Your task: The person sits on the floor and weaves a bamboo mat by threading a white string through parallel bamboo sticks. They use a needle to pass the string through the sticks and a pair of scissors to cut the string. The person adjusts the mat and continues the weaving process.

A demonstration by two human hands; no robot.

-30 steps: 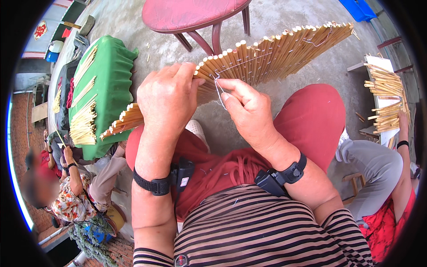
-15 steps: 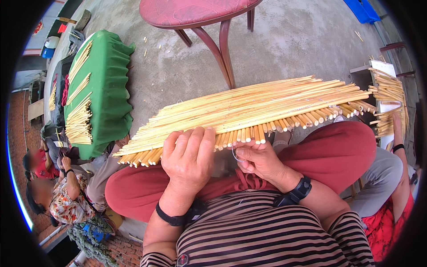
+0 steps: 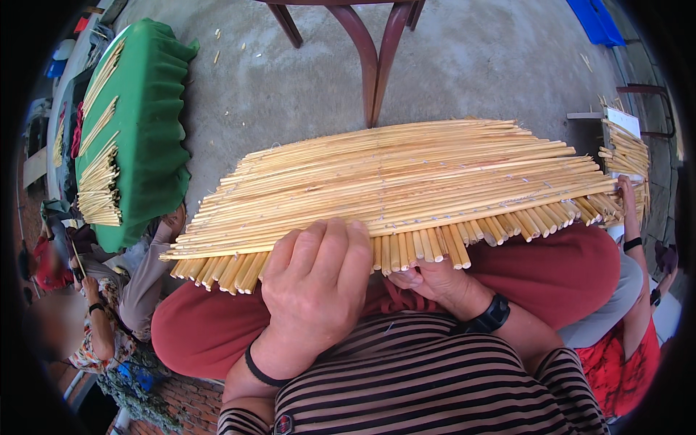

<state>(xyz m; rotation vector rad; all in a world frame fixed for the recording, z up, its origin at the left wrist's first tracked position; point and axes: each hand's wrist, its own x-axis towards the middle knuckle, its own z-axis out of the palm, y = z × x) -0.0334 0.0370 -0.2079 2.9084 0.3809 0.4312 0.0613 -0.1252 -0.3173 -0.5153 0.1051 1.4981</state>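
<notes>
- Dozens of pale sticks, bound side by side, made up the mat (image 3: 406, 163), which lay spread above the lap in red trousers (image 3: 210, 322); I couldn't tell whether it rested on the knees.
- Thin white strands (image 3: 383, 212) ran across its upper face, and a fringe of round stick ends poked out along the near edge.
- The person's left hand (image 3: 319, 279) was closed over that edge, knuckles up, thumb out of sight, probably to keep the mat steady and tilted.
- The right hand (image 3: 444, 284) was tucked under the fringe, perhaps to get at the underside; its fingertips were hidden, so I couldn't tell what it held.
- To the left, a green cloth (image 3: 156, 138) bore loose sticks (image 3: 100, 185) in separate bunches, seemingly sorted for easy picking.
- To the right, near a co-worker's hand (image 3: 625, 190), more sticks (image 3: 629, 156) lay on a white board (image 3: 623, 123).
- Farther off stood a blue container (image 3: 596, 22); its contents I couldn't make out.
</notes>
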